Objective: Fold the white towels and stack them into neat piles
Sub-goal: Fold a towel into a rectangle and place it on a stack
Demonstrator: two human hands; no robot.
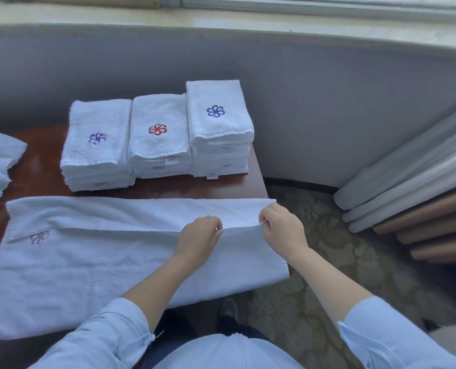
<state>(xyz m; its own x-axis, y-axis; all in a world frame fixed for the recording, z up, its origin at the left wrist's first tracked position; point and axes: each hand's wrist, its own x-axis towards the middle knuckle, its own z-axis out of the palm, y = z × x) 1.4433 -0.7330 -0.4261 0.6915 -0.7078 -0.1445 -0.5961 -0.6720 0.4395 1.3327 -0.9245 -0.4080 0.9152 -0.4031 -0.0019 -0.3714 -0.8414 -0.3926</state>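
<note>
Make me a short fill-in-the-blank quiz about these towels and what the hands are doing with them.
1. Behind the spread towel, the table holds ____ piles of folded towels.
2. The middle pile shows a ____ flower logo.
3. The tallest pile shows a ____ flower logo.
4. The left hand and the right hand both pinch the spread towel near its ____ end.
Missing words: three; red; blue; right.

Terry-cloth towel [115, 262], glossy wooden table [43, 166]
</note>
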